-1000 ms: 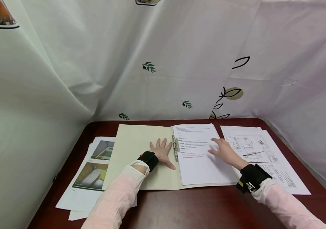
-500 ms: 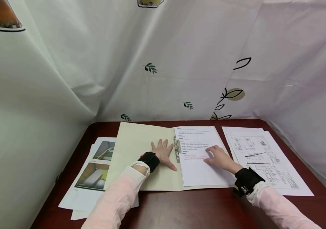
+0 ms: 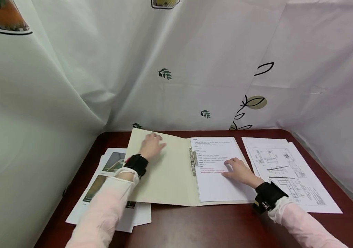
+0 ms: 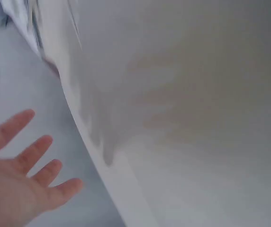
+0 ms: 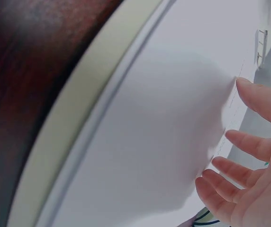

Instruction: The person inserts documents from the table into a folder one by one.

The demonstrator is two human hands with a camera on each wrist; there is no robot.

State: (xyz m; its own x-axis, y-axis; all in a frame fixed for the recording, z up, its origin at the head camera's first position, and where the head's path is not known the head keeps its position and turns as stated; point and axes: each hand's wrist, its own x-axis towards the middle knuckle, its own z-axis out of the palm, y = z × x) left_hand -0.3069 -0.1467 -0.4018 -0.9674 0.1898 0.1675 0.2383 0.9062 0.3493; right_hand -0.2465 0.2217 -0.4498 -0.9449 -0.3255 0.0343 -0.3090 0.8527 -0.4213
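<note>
An open cream file folder (image 3: 164,186) lies on the dark red table. My left hand (image 3: 151,146) is over the upper part of its left cover, fingers slightly bent and holding nothing. In the left wrist view the fingers of the left hand (image 4: 26,175) are spread beside the pale cover (image 4: 211,175). The cover's outer edge tilts up a little. A metal clip (image 3: 193,162) runs along the folder's spine. My right hand (image 3: 239,172) rests its fingertips on the printed paper stack (image 3: 216,189) in the right half. Its fingers (image 5: 256,142) are apart in the right wrist view.
Sheets with printed photos (image 3: 108,162) lie at the left, partly under the folder and behind my left sleeve. Sheets with technical drawings (image 3: 306,193) are at the right of the table (image 3: 189,227). A white patterned curtain (image 3: 195,86) hangs behind and at both sides.
My left hand has lifted off the cover's middle near the clip and moved up and left. The cover's outer edge has risen slightly. Earlier, my right hand came down onto the printed page.
</note>
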